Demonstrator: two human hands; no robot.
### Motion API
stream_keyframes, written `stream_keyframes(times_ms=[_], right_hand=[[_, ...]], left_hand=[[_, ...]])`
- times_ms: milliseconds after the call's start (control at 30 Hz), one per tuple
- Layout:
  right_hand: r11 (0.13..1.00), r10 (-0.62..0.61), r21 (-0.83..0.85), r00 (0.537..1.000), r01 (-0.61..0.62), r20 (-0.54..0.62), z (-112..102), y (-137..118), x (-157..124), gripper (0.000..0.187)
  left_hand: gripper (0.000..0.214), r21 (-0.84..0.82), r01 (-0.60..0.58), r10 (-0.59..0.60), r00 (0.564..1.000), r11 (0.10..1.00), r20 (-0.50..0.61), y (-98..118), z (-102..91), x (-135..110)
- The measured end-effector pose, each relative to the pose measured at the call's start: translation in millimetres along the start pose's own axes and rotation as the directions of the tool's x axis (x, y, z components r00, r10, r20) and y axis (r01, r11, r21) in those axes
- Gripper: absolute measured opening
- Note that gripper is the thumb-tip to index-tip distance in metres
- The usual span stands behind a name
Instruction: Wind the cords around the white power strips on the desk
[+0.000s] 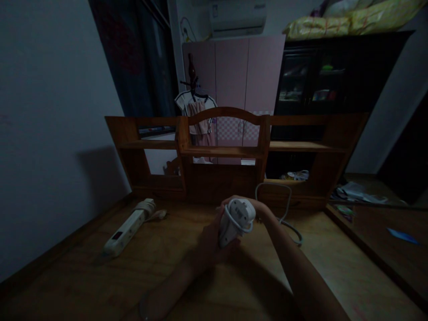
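Observation:
My left hand (210, 240) is closed around a white power strip (229, 232) held above the wooden desk, tilted with its grey end toward me. A turn of its white cord (245, 229) wraps round the strip. My right hand (257, 207) curls behind the far end of the strip, at the cord; its fingertips are mostly hidden. From there a loose loop of cord stands up and trails onto the desk to the right. Farther left lies a second power strip (125, 232), its own cord wound round its far end.
A wooden shelf unit (222, 151) runs along the desk's back edge. A wall (60, 133) borders the left. Behind stand a pink wardrobe (230, 76) and a dark cabinet (334, 84). A blue packet (403, 235) lies at the far right.

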State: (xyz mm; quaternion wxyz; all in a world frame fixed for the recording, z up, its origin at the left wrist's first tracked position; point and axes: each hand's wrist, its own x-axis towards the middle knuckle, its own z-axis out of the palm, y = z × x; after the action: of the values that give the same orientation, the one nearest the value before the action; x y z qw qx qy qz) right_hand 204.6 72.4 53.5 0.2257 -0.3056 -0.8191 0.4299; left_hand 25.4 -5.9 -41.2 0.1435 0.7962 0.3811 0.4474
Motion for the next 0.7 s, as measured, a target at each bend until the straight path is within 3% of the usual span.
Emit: stream_keyframes(times_ms=[100, 233, 367, 467, 567, 633, 700], right_hand=[[0.999, -0.041, 0.030, 0.999, 0.041, -0.021, -12.3, -4.4, -4.5, 0.024], [0.994, -0.112, -0.041, 0.947, 0.105, -0.300, -25.6, -18.8, -12.5, 0.033], [0.996, -0.093, -0.028, 0.913, 0.089, -0.398, -37.7, -37.6, -27.3, 0.032], [0.998, -0.059, -0.005, 0.928, 0.062, -0.368, -43.8, -54.7, -43.7, 0.029], [0.998, -0.013, -0.064, 0.981, 0.001, -0.192, -42.4, -71.8, -56.8, 0.030], [0.985, 0.044, -0.164, 0.998, -0.052, -0.048, -38.3, -77.3, -59.3, 0.036], [0.949, 0.109, -0.298, 0.994, -0.104, 0.000, -33.9, -74.9, -56.1, 0.040]], left_hand=[[0.099, 0.007, -0.040, 0.039, 0.997, 0.999, 0.063, 5.0, -0.6, 2.7], [0.086, -0.040, 0.009, -0.005, 0.996, 0.999, 0.093, 14.6, -1.0, 9.1], [0.075, -0.147, 0.176, -0.185, 0.982, 0.973, -0.046, 12.8, 4.0, 15.0], [0.074, -0.296, 0.308, -0.357, 0.925, 0.904, -0.128, 4.6, 7.1, 20.0], [0.075, -0.424, 0.411, -0.501, 0.857, 0.807, -0.123, -2.2, 7.0, 24.3], [0.074, -0.450, 0.414, -0.523, 0.840, 0.791, -0.145, -3.2, 5.9, 25.4], [0.072, -0.445, 0.387, -0.501, 0.848, 0.808, -0.172, -1.2, 4.4, 24.9]])
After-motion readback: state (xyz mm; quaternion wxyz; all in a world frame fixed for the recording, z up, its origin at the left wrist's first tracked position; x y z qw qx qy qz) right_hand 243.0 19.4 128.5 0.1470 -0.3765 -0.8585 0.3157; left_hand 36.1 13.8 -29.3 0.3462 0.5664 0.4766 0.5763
